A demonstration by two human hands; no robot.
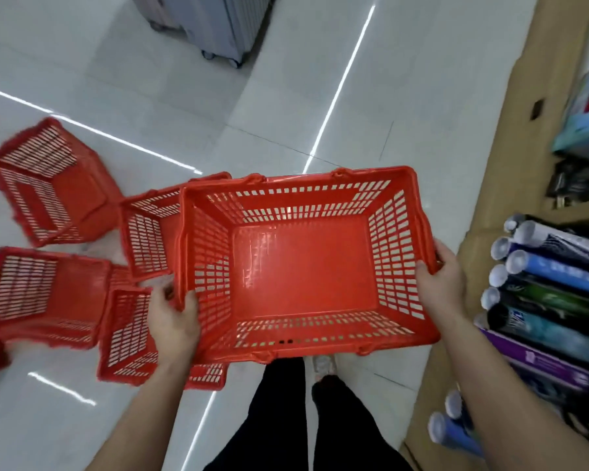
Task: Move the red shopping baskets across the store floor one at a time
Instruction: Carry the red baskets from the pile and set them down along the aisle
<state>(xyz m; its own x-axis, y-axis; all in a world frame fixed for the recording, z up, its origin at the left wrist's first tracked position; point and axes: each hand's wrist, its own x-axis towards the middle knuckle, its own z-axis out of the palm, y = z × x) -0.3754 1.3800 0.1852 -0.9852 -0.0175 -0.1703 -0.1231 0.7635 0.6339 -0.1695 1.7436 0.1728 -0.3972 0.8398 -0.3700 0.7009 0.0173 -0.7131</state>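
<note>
Floor baskets: four red floor baskets (48, 185) stand open side up in a loose cluster on the pale tiled floor (143, 96) at the left, some touching at their corners. A red blur at the far left edge may be another; I cannot tell.
Left hand: the left hand (172, 317) grips the left short rim of the held basket near its near corner, with the fingers curled round the edge.
Grey wheeled case: the grey wheeled case (211, 25) stands at the top of the view, well apart from the baskets.
Held basket: the held basket (303, 263) is empty, roughly level and open side up. It is carried in the air in front of the person's legs and hides part of the two nearest floor baskets. Its handles lie folded along the long rims.
Right hand: the right hand (441, 277) clamps the right short rim, thumb hooked over the top and fingers on the outside.
Cardboard: a flattened cardboard sheet (510, 147) lies along the right side.
Rolled tubes: rolled tubes (541, 277) are packed together just beyond the right hand.
Step in hand: probably the carry, with one basket lifted and held by both ends. Whether it is leaving the cluster or joining it I cannot tell.
Next move: it calls for keeping the basket level, steering between the cluster and the rolled tubes, then lowering it flat to the floor before both grips let go.
</note>
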